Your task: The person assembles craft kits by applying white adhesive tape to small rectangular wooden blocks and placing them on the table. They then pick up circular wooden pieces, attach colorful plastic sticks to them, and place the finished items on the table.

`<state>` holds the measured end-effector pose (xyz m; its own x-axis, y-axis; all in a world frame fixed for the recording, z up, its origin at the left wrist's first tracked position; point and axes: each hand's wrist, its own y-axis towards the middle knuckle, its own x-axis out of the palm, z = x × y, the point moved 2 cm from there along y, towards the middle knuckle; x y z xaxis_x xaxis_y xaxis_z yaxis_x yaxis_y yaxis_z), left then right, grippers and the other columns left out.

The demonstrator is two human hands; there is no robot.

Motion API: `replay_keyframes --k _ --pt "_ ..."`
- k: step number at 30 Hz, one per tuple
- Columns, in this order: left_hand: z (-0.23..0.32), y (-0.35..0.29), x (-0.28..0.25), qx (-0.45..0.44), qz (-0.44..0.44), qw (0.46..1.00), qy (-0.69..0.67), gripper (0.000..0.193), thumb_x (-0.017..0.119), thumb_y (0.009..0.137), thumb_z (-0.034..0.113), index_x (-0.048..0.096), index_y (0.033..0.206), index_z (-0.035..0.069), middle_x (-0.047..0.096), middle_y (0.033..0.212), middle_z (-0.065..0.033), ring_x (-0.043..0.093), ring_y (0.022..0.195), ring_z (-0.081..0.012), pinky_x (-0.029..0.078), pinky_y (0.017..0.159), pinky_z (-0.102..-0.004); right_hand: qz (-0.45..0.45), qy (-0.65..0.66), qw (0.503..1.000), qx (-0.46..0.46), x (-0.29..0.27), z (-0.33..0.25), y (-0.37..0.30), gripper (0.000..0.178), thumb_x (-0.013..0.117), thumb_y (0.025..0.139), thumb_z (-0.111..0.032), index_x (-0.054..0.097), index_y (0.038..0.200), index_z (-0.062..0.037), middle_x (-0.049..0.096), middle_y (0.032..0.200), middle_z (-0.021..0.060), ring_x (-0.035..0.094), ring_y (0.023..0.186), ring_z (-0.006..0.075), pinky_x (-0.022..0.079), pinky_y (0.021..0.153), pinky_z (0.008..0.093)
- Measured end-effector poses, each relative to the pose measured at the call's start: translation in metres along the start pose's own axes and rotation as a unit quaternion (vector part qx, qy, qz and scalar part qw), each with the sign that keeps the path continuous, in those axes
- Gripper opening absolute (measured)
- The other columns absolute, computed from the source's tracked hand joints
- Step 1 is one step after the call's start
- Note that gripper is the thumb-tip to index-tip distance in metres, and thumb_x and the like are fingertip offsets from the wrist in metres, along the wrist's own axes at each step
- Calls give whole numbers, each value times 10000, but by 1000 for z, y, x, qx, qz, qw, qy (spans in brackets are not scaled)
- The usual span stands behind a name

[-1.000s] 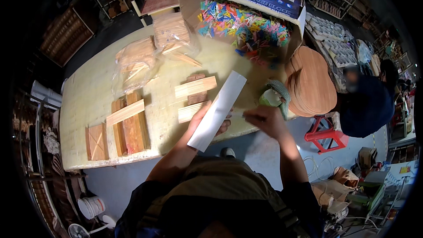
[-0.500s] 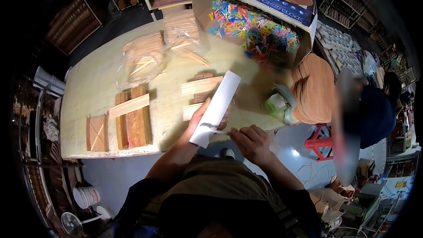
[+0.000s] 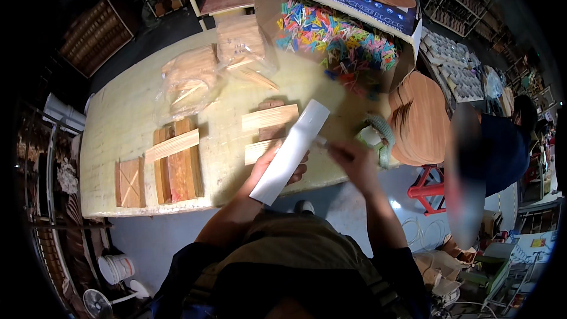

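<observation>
A long white strip (image 3: 290, 150) is gripped at mid-length by the left hand (image 3: 277, 165) at frame centre, above the pale surface (image 3: 127, 115); light and stiff, apparently. The blurred right hand (image 3: 353, 162) beside it: grip unclear.

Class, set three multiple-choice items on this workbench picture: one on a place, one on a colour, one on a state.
1. Where is the box of coloured clips?
A far right of the table
B on the floor
C near left corner

2. What colour is the strip in the left hand?
A red
B white
C green

3. How is the box?
A taped shut
B open
C crushed flat

Key: A, the box sits at the far right of the table. B, the left hand holds a white strip. B, the clips show inside.
</observation>
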<state>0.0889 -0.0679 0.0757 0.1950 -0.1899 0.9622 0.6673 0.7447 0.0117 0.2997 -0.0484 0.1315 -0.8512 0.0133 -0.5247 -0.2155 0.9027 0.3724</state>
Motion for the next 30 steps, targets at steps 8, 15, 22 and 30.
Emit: replay_keyframes --k 8,15,22,30 --pt "2 -4 -5 32 36 999 -20 550 464 946 455 468 1212 -27 490 950 -71 460 773 -165 394 602 -246 101 -124 983 -92 16 10 10 187 734 745 -70 705 928 -53 608 688 77 562 566 209 471 542 316" --pt "27 -5 -29 109 98 986 -82 607 442 958 453 461 1225 -92 514 1006 -125 505 823 -192 466 577 -267 -38 -64 965 -252 48 -51 -41 188 754 728 -45 699 907 -59 603 738 70 575 618 215 472 541 332" --pt "49 -14 -44 147 -26 982 -113 599 501 945 397 420 1268 -101 511 1048 -145 464 862 -210 439 684 -276 -54 -77 954 -283 57 -41 -34 220 777 706 -52 695 910 -57 607 741 73 578 616 230 466 525 340" --pt "108 -115 -33 350 34 935 -37 574 500 946 407 426 1303 -37 537 1112 -131 474 906 -218 451 790 -307 62 84 994 39 52 -13 -34 179 655 826 13 656 1005 23 600 786 41 564 694 119 473 616 257"
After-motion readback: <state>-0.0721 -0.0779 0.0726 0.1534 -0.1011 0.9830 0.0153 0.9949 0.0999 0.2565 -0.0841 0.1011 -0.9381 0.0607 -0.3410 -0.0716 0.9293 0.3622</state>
